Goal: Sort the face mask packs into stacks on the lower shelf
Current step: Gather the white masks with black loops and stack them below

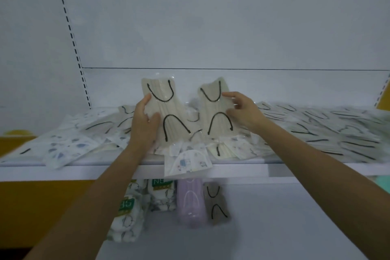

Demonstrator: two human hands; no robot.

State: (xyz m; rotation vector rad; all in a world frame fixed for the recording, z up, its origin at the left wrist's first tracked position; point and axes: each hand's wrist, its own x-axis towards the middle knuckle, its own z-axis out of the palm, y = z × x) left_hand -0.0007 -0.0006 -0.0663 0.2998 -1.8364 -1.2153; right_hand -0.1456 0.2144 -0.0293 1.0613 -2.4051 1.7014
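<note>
At frame centre, the left grip (145, 121) clasps the left cream pack (166, 110) upright. The right grip (242, 112) pinches the right cream pack (213, 107). At the bottom, sorted stacks (191, 202) lie on the lower shelf (285, 217).

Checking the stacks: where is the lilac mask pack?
Head view, lower middle: the lilac mask pack lies on the lower shelf between a printed green-label pack, left, and a beige black-looped pack, right.
</note>
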